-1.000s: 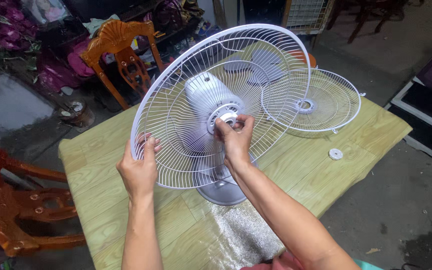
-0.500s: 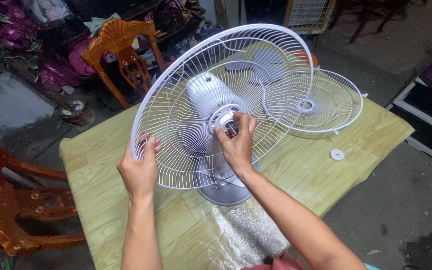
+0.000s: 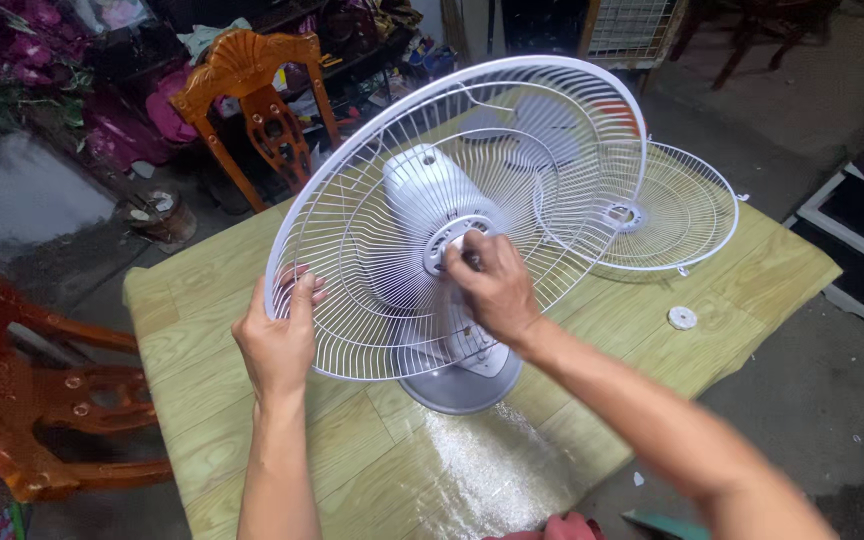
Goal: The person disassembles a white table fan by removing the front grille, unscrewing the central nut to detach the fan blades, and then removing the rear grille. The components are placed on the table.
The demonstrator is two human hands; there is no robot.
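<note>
Left hand [image 3: 277, 340] is clamped on the rear fan guard [image 3: 372, 230] rim, right hand [image 3: 487, 290] pinching the hub nut [image 3: 457, 243] at its centre. The fan stands upright on the surface [image 3: 212, 330], so a hard twist could tip it or let the nut slip from the fingers.

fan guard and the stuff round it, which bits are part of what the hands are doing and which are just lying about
In hand:
- rear fan guard, rim gripped by the left hand
- motor hub, right hand on its centre
- fan base

Lying about:
- second grille on the table
- small white cap
- wooden chairs
</note>
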